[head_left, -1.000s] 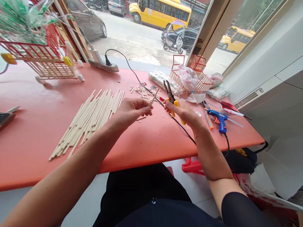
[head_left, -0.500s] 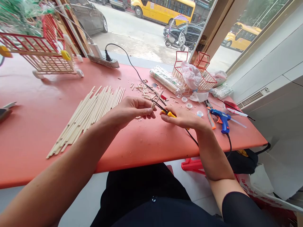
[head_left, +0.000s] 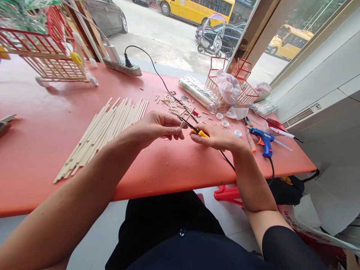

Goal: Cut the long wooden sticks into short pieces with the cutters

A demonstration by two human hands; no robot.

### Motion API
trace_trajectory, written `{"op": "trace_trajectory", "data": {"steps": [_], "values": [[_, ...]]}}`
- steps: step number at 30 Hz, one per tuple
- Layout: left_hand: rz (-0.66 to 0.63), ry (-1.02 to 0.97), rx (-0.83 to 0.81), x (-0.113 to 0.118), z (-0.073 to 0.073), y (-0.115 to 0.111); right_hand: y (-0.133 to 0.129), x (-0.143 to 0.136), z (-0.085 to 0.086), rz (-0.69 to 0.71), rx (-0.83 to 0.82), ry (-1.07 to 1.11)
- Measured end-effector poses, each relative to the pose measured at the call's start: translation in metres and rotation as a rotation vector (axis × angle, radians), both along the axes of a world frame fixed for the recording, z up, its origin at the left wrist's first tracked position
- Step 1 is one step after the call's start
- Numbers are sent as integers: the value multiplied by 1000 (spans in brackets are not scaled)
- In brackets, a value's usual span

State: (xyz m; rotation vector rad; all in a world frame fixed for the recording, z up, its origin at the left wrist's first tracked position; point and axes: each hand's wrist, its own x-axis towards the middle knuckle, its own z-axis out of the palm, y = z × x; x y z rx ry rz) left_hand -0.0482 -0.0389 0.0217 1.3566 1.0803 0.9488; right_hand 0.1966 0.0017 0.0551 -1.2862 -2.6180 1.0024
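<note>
My left hand [head_left: 160,126] is closed, pinching a short wooden stick [head_left: 187,117] between thumb and fingers. My right hand [head_left: 216,137] grips pliers [head_left: 203,133] with yellow handles and thin dark jaws. Those jaws reach across to the stick close by my left fingertips; whether they press on it is too small to tell. Left of my hands, long wooden sticks [head_left: 101,137] lie in a loose spread. Just beyond my fingers is a scatter of short cut pieces [head_left: 173,103].
A blue glue gun [head_left: 261,138] lies at right beside orange-handled pliers [head_left: 251,140]. Behind are wrapped sticks [head_left: 199,93] and a red-rimmed stick basket [head_left: 247,95]. A black cable [head_left: 157,71] crosses the pink table [head_left: 168,176]. A small stick cart [head_left: 53,63] stands at left.
My hands keep nearly the same pose, the pliers' jaws still at the stick. The whole view has shifted slightly, so the table sits a little higher.
</note>
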Motion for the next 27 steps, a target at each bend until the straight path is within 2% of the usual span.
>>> {"op": "trace_trajectory", "data": {"steps": [8, 14, 27], "values": [[-19, -29, -48, -1, -2, 2, 1, 0, 0, 13, 20, -44], [13, -13, -50, -1, -3, 2, 1, 0, 0, 12, 61, -85], [9, 1, -57, 0, -2, 1, -2, -5, 4, -11, 33, -150]]}}
